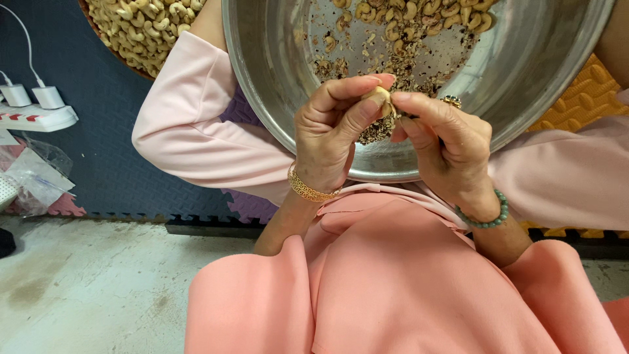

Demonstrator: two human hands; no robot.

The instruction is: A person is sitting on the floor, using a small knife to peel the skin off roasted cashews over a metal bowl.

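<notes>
My left hand (pixel 331 134), with a gold bracelet on the wrist, pinches a pale cashew nut (pixel 379 99) between thumb and fingers. My right hand (pixel 445 147), wearing a ring and a green bead bracelet, touches the same nut from the right and seems to hold a small dark tool, mostly hidden. Both hands hover over the near rim of a large steel basin (pixel 275 72) resting on my lap. In the basin lie cashew kernels (pixel 419 16) and dark skin flakes (pixel 403 69).
A brown tray heaped with cashews (pixel 141 26) sits at the upper left. A white power strip with two chargers (pixel 36 108) and clear plastic bags (pixel 33 177) lie at the left. Foam floor mats meet a concrete floor (pixel 98 282).
</notes>
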